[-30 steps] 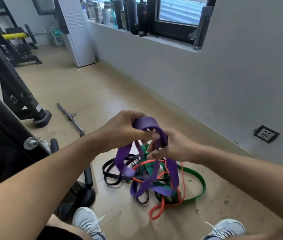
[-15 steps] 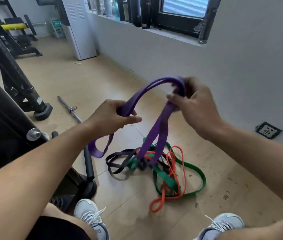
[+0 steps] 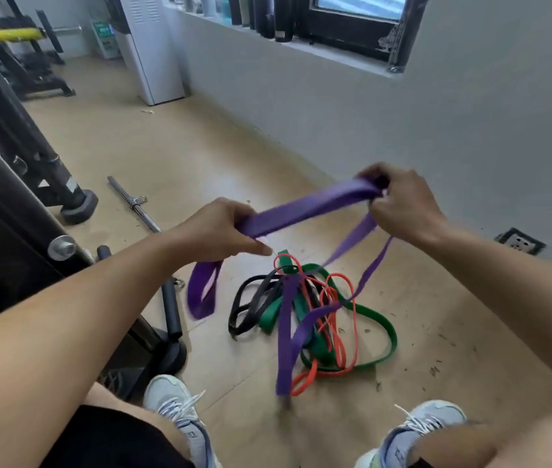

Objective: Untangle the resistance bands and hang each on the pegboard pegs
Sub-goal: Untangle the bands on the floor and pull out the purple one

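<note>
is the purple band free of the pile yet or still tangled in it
Still tangled. The purple band, stretched between left hand and right hand, trails down through the pile.

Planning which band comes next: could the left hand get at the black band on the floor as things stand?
Probably not yet. The left hand is closed on the purple band, so it is occupied. The black band lies uncovered on its left side just below, though tangled with the green band.
</note>
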